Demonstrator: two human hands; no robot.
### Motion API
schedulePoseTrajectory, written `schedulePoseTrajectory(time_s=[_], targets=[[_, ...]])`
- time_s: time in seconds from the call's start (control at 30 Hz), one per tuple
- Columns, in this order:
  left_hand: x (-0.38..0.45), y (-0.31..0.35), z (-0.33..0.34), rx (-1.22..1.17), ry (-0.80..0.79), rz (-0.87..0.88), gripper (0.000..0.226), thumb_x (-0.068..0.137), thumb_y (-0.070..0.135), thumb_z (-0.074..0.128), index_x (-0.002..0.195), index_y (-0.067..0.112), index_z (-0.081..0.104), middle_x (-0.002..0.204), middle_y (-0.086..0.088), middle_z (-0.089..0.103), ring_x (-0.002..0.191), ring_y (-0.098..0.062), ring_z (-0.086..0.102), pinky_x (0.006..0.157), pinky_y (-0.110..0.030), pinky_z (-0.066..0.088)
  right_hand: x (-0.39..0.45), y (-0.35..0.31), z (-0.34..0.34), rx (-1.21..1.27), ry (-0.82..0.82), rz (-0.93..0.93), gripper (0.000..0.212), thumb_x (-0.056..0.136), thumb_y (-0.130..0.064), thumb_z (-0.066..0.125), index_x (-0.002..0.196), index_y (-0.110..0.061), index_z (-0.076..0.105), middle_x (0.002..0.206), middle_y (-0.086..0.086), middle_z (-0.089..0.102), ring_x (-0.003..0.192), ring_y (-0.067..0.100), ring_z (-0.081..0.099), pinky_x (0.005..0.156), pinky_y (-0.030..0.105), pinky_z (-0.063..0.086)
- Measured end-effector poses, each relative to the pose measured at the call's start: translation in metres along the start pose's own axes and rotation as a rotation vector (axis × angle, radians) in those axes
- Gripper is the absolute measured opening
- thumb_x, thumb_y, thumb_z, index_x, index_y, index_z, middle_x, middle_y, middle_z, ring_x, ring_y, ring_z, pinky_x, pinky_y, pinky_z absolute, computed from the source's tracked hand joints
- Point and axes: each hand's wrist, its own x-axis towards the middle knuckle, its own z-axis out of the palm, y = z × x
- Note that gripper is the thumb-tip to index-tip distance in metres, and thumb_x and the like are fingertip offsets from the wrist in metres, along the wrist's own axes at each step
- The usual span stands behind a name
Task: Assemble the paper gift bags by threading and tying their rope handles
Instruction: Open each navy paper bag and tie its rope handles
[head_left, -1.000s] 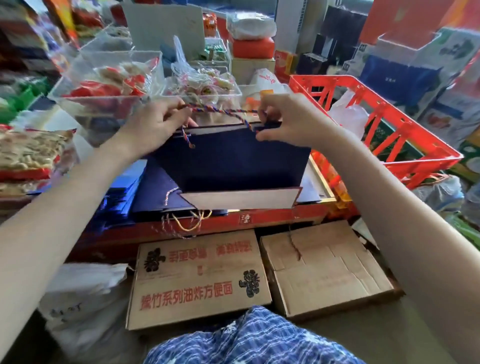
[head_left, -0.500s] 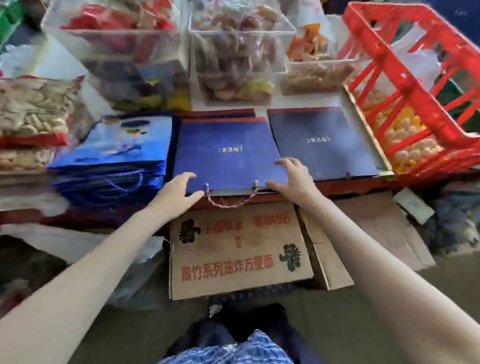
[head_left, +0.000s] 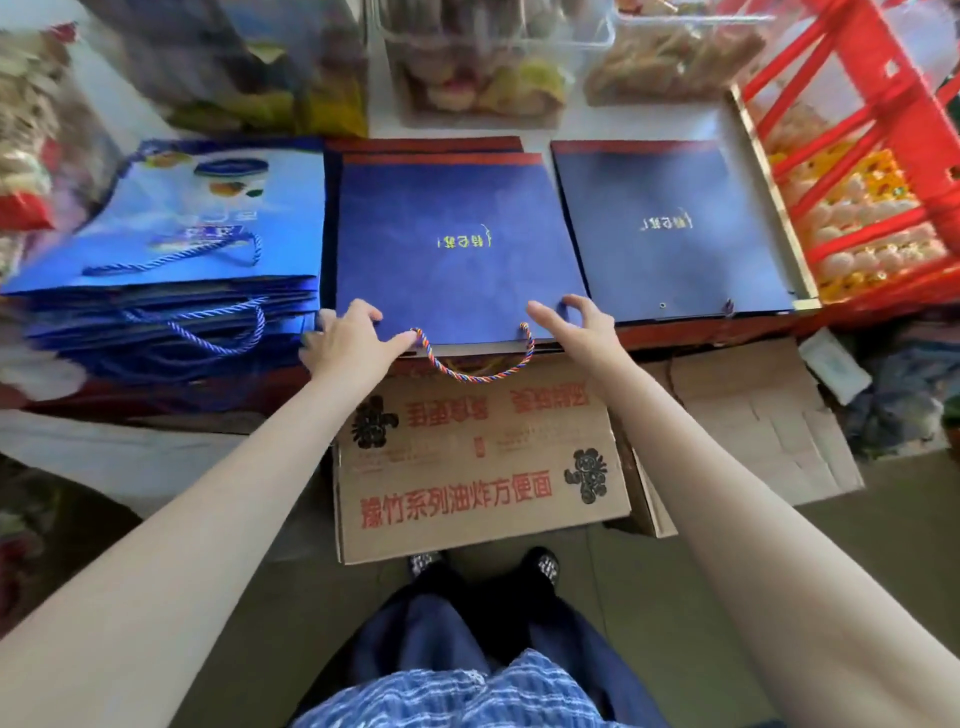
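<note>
A dark blue gift bag (head_left: 457, 249) is laid flat on top of the middle pile on the table (head_left: 701, 332), with gold lettering near its centre. Its multicoloured rope handle (head_left: 475, 364) is threaded through 2 holes at the near edge and hangs in a loop over the table edge at 6 o'clock from the bag.

The left hand (head_left: 350, 345) is placed at the bag's near left corner, at 7 o'clock from the lettering. Its fingers are spread and fairly straight, the thumb is laid against the edge just beside the handle's left end, and nothing is gripped.

The right hand (head_left: 574, 325) is set at the bag's near right corner, at 5 o'clock from the lettering. Its fingers are arched with the tips pressed on the paper, the thumb is stretched toward the handle's right end, and nothing is enclosed.

At 3 o'clock from the middle pile, a second pile of dark blue bags (head_left: 670, 228) is seen, with a bare hole at the near edge of its top bag. At 9 o'clock, a stack of bright blue printed bags (head_left: 171, 234) with blue rope handles is seen.

A red crate (head_left: 883, 109) is placed at 2 o'clock, and clear tubs of snacks (head_left: 488, 67) are lined up at 12 o'clock. A flattened cardboard box (head_left: 478, 467) with red characters is leaned under the table edge, at 6 o'clock.
</note>
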Motion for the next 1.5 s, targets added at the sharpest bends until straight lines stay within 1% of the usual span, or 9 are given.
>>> schedulePoseTrajectory(time_s=[0.13,0.33,0.53,0.67,0.83,1.0,1.27,1.4,1.5], targets=[[-0.006,0.003,0.004,0.075,0.051,0.028,0.063,0.076,0.056,0.067,0.121,0.016,0.047,0.131,-0.021,0.041,0.124,-0.037,0.031,0.099,-0.042,0.027,-0.003,0.002,0.011,-0.146,0.074,-0.003,0.075,0.074,-0.043,0.075,0.135,-0.026,0.034,0.142,0.007,0.025,0.128,0.029,0.031,0.105,0.039,0.032],[0.003,-0.006,0.009,-0.048,0.088,0.090,0.061,0.083,0.044,0.064,0.128,0.009,0.042,0.131,-0.029,0.039,0.124,-0.040,0.032,0.100,-0.042,0.023,0.002,-0.014,0.029,-0.297,0.245,-0.130,0.075,0.072,-0.045,0.073,0.132,-0.022,0.036,0.142,0.011,0.025,0.126,0.034,0.031,0.104,0.042,0.027],[0.006,-0.014,0.016,-0.100,0.057,0.163,0.065,0.087,0.042,0.059,0.138,0.010,0.034,0.149,-0.029,0.009,0.135,-0.044,0.014,0.109,-0.047,0.016,0.014,-0.010,0.034,-0.299,0.183,-0.086,0.081,0.071,-0.051,0.073,0.136,-0.025,0.032,0.142,0.011,0.024,0.129,0.033,0.028,0.107,0.042,0.021],[0.010,-0.020,0.020,-0.037,0.056,0.278,0.065,0.092,0.037,0.053,0.144,0.006,0.029,0.155,-0.022,0.002,0.144,-0.033,-0.002,0.115,-0.041,0.005,0.010,0.001,0.036,-0.285,0.167,-0.109,0.082,0.074,-0.057,0.068,0.139,-0.026,0.029,0.148,0.014,0.021,0.133,0.032,0.025,0.109,0.044,0.019],[-0.002,-0.002,0.013,0.021,0.187,0.476,0.033,0.091,0.008,0.052,0.124,0.006,0.057,0.147,-0.015,0.036,0.140,-0.029,0.026,0.114,-0.043,0.006,0.011,0.002,0.025,-0.190,0.090,-0.132,0.078,0.076,-0.058,0.065,0.138,-0.027,0.031,0.145,0.008,0.024,0.132,0.027,0.029,0.109,0.046,0.024],[-0.041,0.067,0.046,-0.017,0.252,0.624,0.040,0.073,-0.011,0.046,0.105,0.002,0.066,0.130,-0.020,0.052,0.118,-0.040,0.049,0.108,-0.049,0.026,0.020,0.032,-0.035,-0.152,-0.015,-0.286,0.079,0.081,-0.050,0.065,0.142,-0.015,0.029,0.143,0.011,0.031,0.132,0.029,0.032,0.109,0.048,0.027],[-0.079,0.213,0.140,-0.040,0.174,0.464,0.041,0.082,-0.005,0.047,0.119,0.006,0.060,0.139,-0.017,0.045,0.127,-0.034,0.042,0.108,-0.040,0.026,0.080,0.142,-0.203,-0.493,0.202,-0.410,0.059,0.085,-0.039,0.065,0.131,-0.009,0.044,0.133,0.013,0.040,0.123,0.032,0.038,0.098,0.040,0.032],[-0.097,0.257,0.169,-0.046,0.069,0.268,0.039,0.086,0.003,0.049,0.125,0.008,0.053,0.140,-0.014,0.040,0.129,-0.030,0.039,0.108,-0.035,0.027,0.116,0.145,-0.216,-0.568,0.182,-0.282,0.059,0.082,-0.053,0.061,0.115,-0.006,0.052,0.127,0.012,0.043,0.124,0.032,0.036,0.098,0.042,0.031],[-0.105,0.270,0.177,-0.106,0.067,0.148,0.036,0.087,0.004,0.049,0.123,0.007,0.054,0.131,-0.013,0.048,0.120,-0.027,0.047,0.099,-0.026,0.031,0.129,0.135,-0.209,-0.639,0.119,-0.283,0.041,0.086,-0.040,0.060,0.108,-0.005,0.060,0.131,0.012,0.040,0.125,0.032,0.033,0.099,0.043,0.030]])
